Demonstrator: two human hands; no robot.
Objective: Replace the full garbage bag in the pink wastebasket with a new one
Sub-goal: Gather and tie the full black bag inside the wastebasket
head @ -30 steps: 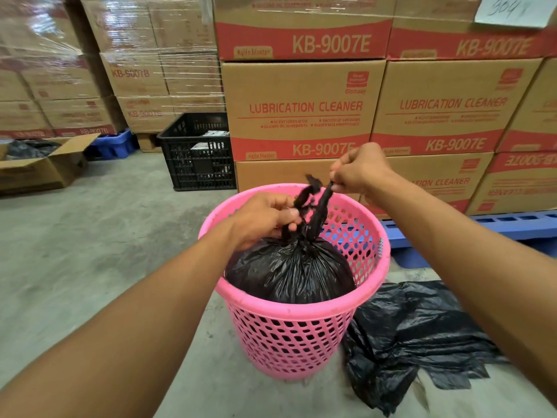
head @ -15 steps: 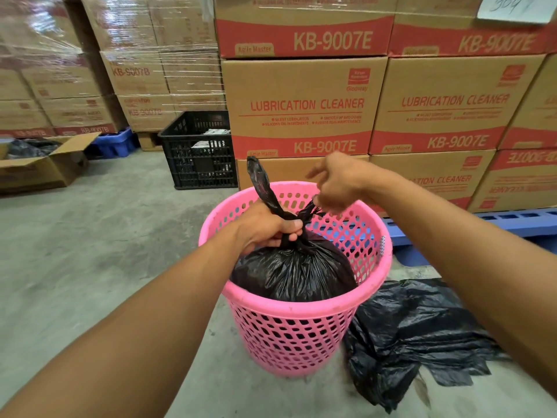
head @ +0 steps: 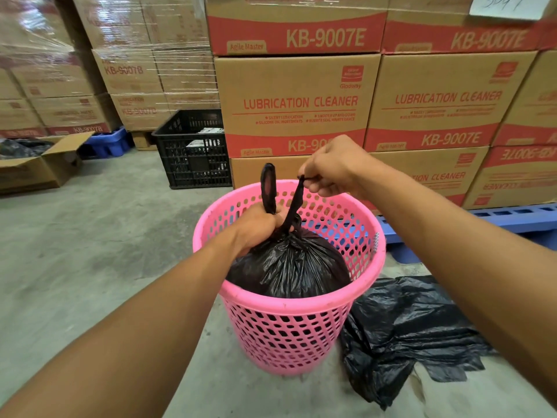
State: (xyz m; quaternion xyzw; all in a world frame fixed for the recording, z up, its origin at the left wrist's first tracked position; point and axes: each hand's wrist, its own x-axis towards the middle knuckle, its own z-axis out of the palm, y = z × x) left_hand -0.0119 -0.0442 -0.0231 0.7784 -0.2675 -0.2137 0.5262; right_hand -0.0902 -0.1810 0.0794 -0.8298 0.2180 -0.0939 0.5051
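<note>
A pink perforated wastebasket [head: 289, 336] stands on the concrete floor in front of me. Inside it sits a full black garbage bag [head: 289, 267], gathered at the top. My left hand [head: 259, 227] grips the bag's neck, with one twisted handle strip sticking up above the fist. My right hand [head: 328, 170] pinches the end of the other strip and holds it taut, up and to the right. A loose black garbage bag [head: 404, 330] lies crumpled on the floor, right of the basket.
Stacked cardboard cartons [head: 298, 98] form a wall behind the basket, on a blue pallet [head: 512, 218]. A black plastic crate [head: 196, 149] stands at the back left. An open cardboard box [head: 36, 164] sits at far left. Bare concrete floor [head: 90, 251] spreads to the left.
My right hand reached down to the knot, then rose up and right, pulling one strip taut. My left hand kept its grip on the bag's neck.
</note>
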